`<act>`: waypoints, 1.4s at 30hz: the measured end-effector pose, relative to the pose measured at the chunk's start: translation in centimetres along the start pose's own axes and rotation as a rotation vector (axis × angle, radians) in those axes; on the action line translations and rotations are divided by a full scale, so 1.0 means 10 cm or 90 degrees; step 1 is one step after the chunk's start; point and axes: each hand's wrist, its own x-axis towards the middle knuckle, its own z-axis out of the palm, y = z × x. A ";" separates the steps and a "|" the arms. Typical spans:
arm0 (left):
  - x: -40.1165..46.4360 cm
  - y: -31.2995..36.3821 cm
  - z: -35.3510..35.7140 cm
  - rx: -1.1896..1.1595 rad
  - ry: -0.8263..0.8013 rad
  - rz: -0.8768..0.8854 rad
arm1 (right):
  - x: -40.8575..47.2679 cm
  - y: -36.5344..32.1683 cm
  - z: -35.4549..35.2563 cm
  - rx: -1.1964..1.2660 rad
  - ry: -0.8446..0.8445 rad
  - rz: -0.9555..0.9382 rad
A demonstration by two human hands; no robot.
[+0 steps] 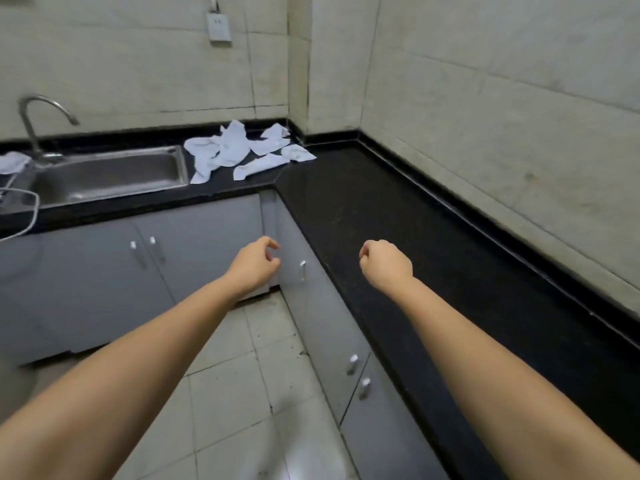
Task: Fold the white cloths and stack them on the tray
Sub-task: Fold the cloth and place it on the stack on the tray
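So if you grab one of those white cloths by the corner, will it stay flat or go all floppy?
Probably floppy: the white cloths lie crumpled and twisted on the black counter, so one would likely droop from a hand. They look thin, so probably light. They should not roll away.

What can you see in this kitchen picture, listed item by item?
white cloths: a crumpled pile, count unclear, on the counter right of the sink
another white cloth: one, left edge
sink: one, steel, set in the counter
tap: one, steel, behind the sink
counter: one, black, L-shaped
cabinet doors: several, grey, below the counter
wall socket: one, white, on the wall
left hand: loosely curled, holding nothing
right hand: fisted, holding nothing
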 end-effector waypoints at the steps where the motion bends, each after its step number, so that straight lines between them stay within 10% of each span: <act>1: 0.11 -0.05 -0.01 0.004 0.010 -0.012 | 0.14 -0.07 0.05 -0.001 -0.007 -0.020; 16: 1.94 -1.17 -0.25 0.033 0.016 -0.146 | 2.16 -1.39 1.00 -0.049 -0.133 -0.245; 42: 6.24 -2.35 -0.59 0.135 -0.089 -0.215 | 6.33 -2.57 2.01 -0.040 -0.150 -0.121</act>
